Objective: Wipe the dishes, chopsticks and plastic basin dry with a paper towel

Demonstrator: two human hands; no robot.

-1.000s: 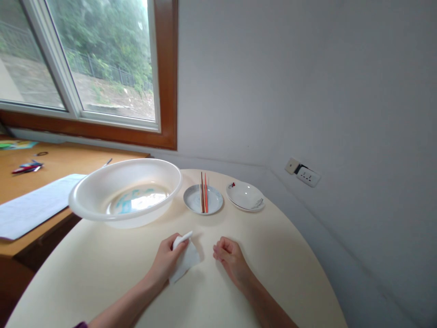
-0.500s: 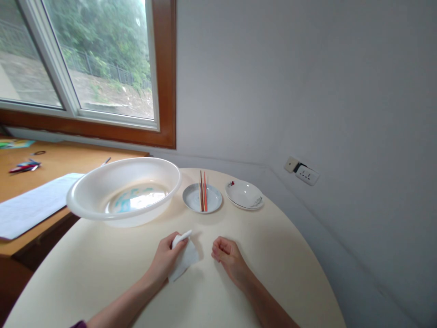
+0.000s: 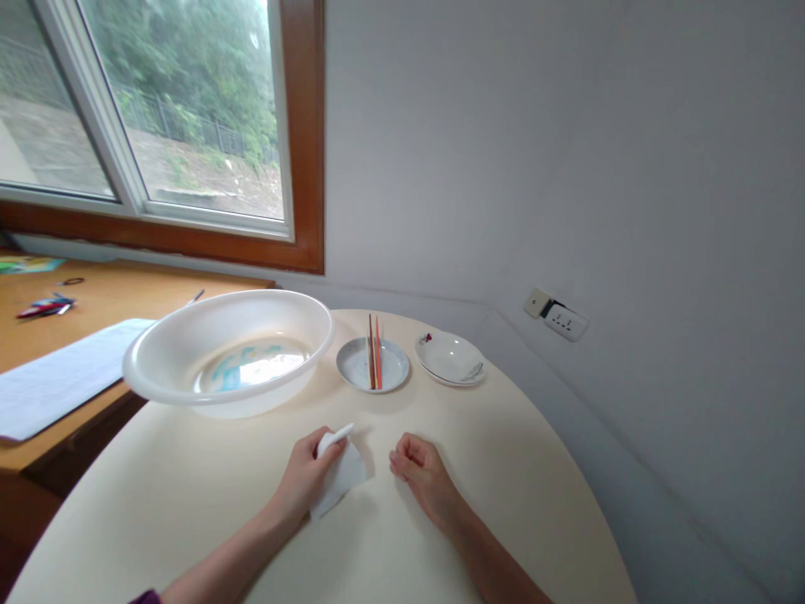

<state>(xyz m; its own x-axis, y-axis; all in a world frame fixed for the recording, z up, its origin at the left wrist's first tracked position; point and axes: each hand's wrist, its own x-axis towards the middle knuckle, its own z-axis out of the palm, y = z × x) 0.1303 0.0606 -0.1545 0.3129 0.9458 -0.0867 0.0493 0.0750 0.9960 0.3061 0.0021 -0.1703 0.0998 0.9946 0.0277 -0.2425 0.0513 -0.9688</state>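
Observation:
My left hand (image 3: 314, 470) is closed around a white cloth (image 3: 345, 476), whose loose part hangs from the fingers over the table. To its right, my right hand (image 3: 423, 474) rests with curled fingers in a loose fist, and nothing shows in it. Beyond the hands stands a grey-white plate (image 3: 391, 367) with several chopsticks (image 3: 376, 356), brown, orange and pale, lying across it. A shallow white dish (image 3: 449, 358) with a red mark on its rim sits to the right of that plate, seemingly stacked on another.
A large translucent basin (image 3: 227, 306) stands at the left of the round cream table (image 3: 207, 478). Left of it is a wooden desk (image 3: 126, 285) with a white sheet (image 3: 69, 369) and pens (image 3: 47, 306). A wall with a socket (image 3: 566, 321) borders the right side.

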